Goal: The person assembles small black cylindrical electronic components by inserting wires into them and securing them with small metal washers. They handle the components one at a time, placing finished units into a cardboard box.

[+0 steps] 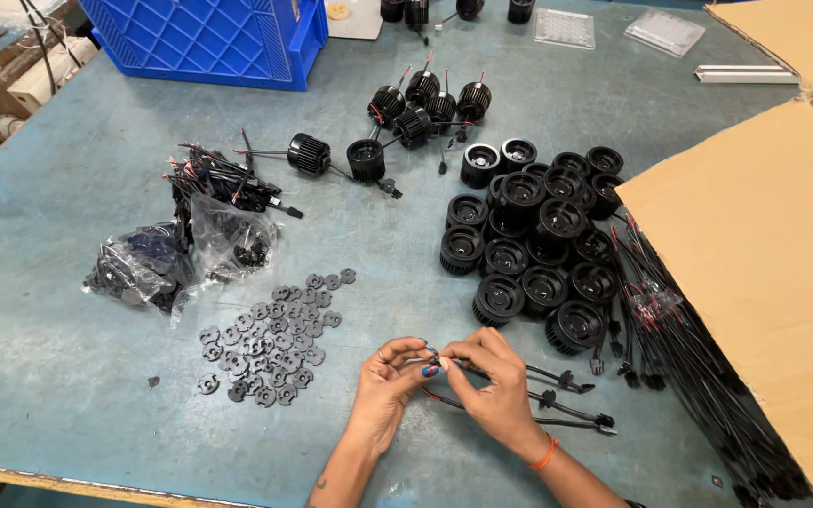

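My left hand (386,381) and my right hand (491,381) meet near the table's front edge, fingertips pinched together on the end of a black cable with red wire (557,406). Its loose ends and plugs trail to the right on the table. Just left of my hands lies a spread of several small grey flat discs (270,339). Right above my hands stands a cluster of several black finned round housings (534,249).
Clear plastic bags of dark parts (167,259) and a cable bundle (218,179) lie at left. Wired housings (406,118) sit further back. A blue crate (209,38) stands at the far left. A cardboard flap (755,273) covers the right, with many black cables (698,367) beside it.
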